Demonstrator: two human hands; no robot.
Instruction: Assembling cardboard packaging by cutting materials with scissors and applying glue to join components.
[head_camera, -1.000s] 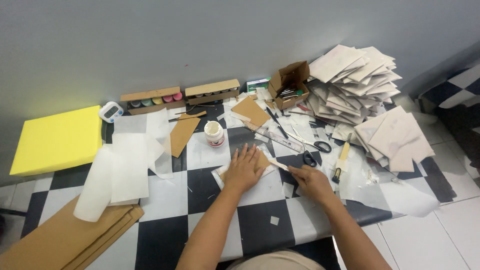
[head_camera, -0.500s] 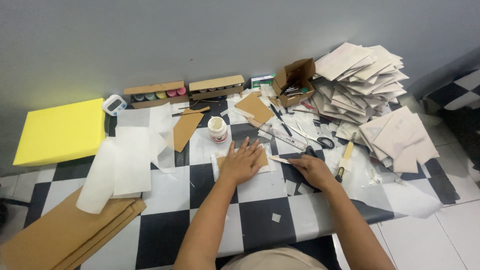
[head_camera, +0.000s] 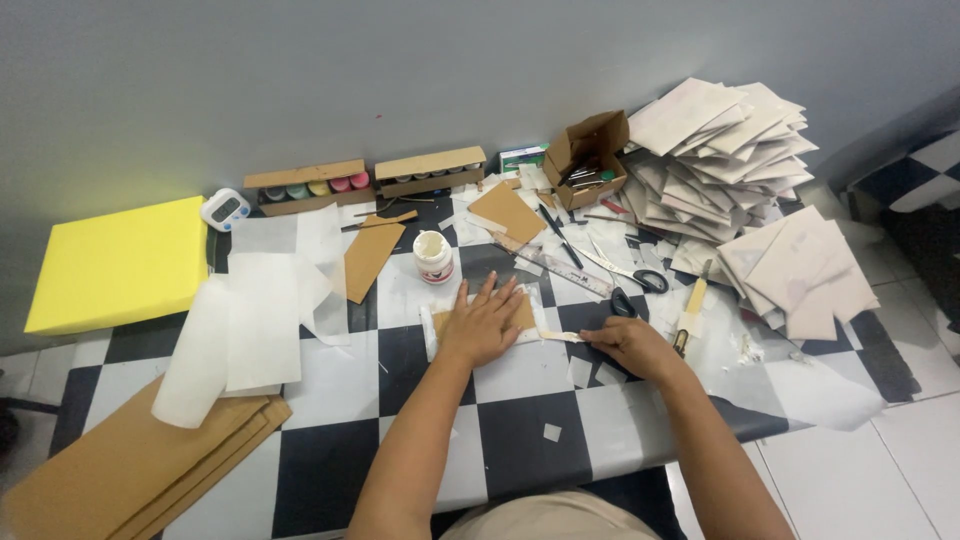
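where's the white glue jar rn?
In the head view, the small white round jar stands on the checkered floor just up-left of the left hand, right of the brown cardboard piece.

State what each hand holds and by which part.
The left hand presses flat on a brown card piece; the right hand pinches a white paper strip by its right end.

A plain grey wall runs along the back, lit evenly with a softer, brighter patch toward the left. The floor is laid in black and white checkered tiles, glossy enough to catch the light. At the far right the checkered tiling rises in a low step.
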